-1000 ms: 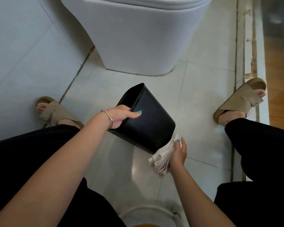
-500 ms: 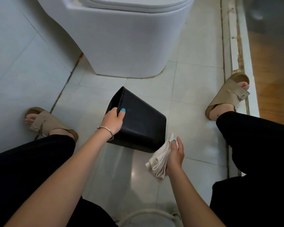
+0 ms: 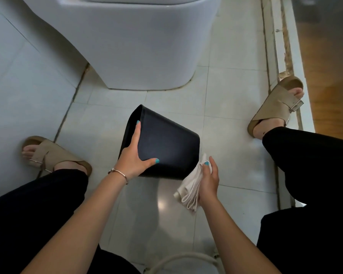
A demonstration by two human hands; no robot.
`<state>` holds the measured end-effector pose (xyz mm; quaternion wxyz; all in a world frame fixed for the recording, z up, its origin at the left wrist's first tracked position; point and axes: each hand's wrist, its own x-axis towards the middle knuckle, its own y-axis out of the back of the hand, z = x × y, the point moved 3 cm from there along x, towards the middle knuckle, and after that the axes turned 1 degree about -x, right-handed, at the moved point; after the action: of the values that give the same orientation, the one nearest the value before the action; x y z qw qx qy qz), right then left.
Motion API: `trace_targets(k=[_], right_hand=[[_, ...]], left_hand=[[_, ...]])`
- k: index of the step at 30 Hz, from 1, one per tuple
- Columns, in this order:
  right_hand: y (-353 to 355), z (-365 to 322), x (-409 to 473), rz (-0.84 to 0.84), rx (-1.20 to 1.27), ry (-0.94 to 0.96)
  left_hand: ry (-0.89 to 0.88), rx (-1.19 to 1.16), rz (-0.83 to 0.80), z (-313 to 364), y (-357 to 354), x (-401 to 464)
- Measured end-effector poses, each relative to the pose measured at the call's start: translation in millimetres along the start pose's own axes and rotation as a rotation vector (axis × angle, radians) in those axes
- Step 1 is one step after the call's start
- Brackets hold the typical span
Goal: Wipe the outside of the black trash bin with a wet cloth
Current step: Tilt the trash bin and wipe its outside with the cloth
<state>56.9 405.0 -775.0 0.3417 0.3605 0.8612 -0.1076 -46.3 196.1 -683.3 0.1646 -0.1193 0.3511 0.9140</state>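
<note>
I had the black trash bin [image 3: 166, 147] tipped over the tiled floor [image 3: 226, 119] before the toilet [image 3: 137, 46], mouth upper-left, base lower-right, my left hand [image 3: 135, 157] clasping its side while my right hand [image 3: 209, 180] clutched the bunched cloth [image 3: 192, 186] at its base.

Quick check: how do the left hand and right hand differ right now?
The left hand grips the tilted black trash bin at its open rim; the right hand grips the white cloth beside the bin's base. The left hand wears a bracelet; the right wrist is bare. Both show teal nails.
</note>
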Motion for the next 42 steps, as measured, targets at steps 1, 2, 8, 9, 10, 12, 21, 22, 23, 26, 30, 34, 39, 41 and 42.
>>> trace_targets(k=[1,2,8,9,10,12,21,22,23,26,30,34,39,41,42], right_hand=[[-0.5,-0.2,0.4,-0.001,-0.031,0.022],[-0.7,0.5,1.1,-0.001,-0.084,0.049],[-6.5,4.0,-5.8,-0.003,-0.452,0.238],[-8.5,4.0,-7.3,-0.002,-0.460,0.254],[-10.8,4.3,-8.8,-0.006,-0.469,0.273],[-16.1,4.4,-13.2,-0.026,-0.485,0.309],[-39.3,-6.0,-37.3,-0.160,-0.419,0.380],[-41.2,-5.7,-39.2,-0.190,-0.399,0.379],[-42.8,-7.6,-40.9,-0.221,-0.384,0.379],[-35.8,-17.2,-35.4,-0.295,-0.173,0.360],[-0.3,-24.9,-12.0,-0.128,0.218,0.170],[18.1,-18.4,-2.7,-0.064,0.166,0.017],[1.4,-16.0,-10.1,-0.202,-0.019,0.147],[-7.4,-18.6,-12.2,-0.242,-0.009,0.166],[-10.0,-20.4,-12.3,-0.250,0.006,0.167]], left_hand=[[0.003,-0.016,0.018,-2.3,0.0,-1.6],[0.002,-0.028,0.038,-3.1,-0.3,-3.2],[0.016,-0.058,0.117,10.5,-13.1,-6.7],[0.018,-0.064,0.124,11.8,-14.6,-6.6],[0.017,-0.070,0.126,12.5,-15.6,-6.3],[0.022,-0.085,0.128,12.4,-16.4,-4.9],[0.053,-0.102,0.153,17.9,-13.8,-4.6],[0.055,-0.102,0.154,16.4,-13.5,-4.4],[0.057,-0.105,0.156,14.8,-12.9,-4.2],[0.055,-0.129,0.170,11.1,-10.8,-5.0],[0.111,-0.173,0.214,6.9,-6.7,-4.5],[0.141,-0.198,0.220,6.6,-3.1,-3.7],[0.115,-0.153,0.203,11.6,-3.7,-4.5],[0.119,-0.142,0.211,10.9,-4.9,-4.9],[0.125,-0.144,0.215,9.8,-5.2,-5.1]])
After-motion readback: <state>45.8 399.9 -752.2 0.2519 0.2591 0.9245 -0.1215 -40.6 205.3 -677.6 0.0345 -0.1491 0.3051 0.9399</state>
